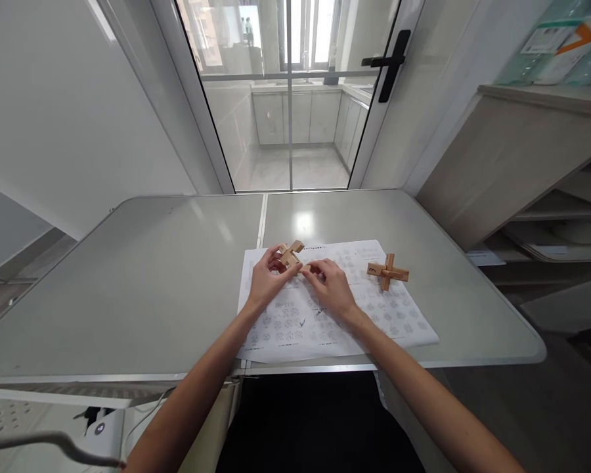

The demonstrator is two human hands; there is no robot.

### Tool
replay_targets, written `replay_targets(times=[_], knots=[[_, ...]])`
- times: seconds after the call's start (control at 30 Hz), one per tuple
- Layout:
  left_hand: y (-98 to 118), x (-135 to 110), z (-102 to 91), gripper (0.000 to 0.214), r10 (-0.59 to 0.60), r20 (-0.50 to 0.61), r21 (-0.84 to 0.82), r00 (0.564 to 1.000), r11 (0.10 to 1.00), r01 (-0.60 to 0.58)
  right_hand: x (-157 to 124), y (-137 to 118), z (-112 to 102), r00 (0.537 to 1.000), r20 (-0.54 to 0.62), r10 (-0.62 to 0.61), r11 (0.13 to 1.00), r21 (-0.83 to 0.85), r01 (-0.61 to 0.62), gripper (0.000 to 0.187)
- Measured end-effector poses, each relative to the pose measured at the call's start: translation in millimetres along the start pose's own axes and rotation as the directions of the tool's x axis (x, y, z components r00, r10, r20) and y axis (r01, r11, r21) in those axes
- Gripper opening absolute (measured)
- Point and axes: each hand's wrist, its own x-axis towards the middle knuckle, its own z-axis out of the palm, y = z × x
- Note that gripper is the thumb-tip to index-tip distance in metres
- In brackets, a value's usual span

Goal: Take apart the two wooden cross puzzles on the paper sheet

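Observation:
My left hand (268, 274) is closed around a wooden burr puzzle (291, 252), a cluster of pale interlocking bars held just above the paper. Close beside it, my right hand (331, 282) pinches a small wooden puzzle piece (304, 269) at the puzzle's right side. Whether that piece is joined to the cluster I cannot tell. Both hands rest over a white sheet (285, 328) printed with rows of small diagrams and text. To the right on the sheet lies a second wooden cross puzzle (388, 271), with a dark mark on its left arm.
The sheet lies on a grey folding table (128, 282) with a seam down its middle. A glass door (320, 118) with a black handle (393, 64) stands behind it. Shelves (532, 144) bearing plastic-wrapped bottles (566, 49) flank the right side.

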Motion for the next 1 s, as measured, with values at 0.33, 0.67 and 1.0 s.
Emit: replay_targets(times=[0.33,0.67,1.0], knots=[[-0.3,-2.5,0.1,0.066,0.031,0.045,0.04,0.999,0.999,-0.032,-2.5,4.2,1.9,0.999,0.044,-0.025,0.995,-0.099,0.029,0.012],[1.4,-3.4,0.0,0.064,0.033,0.097,0.059,0.995,0.998,-0.039,1.9,-3.3,1.5,0.999,-0.032,0.023,1.0,0.013,-0.023,0.039],[3.1,-3.8,-0.5,0.063,0.05,0.139,0.081,0.989,0.995,-0.062,1.0,-15.1,-2.6,0.997,-0.001,0.08,0.973,0.218,-0.077,0.033]])
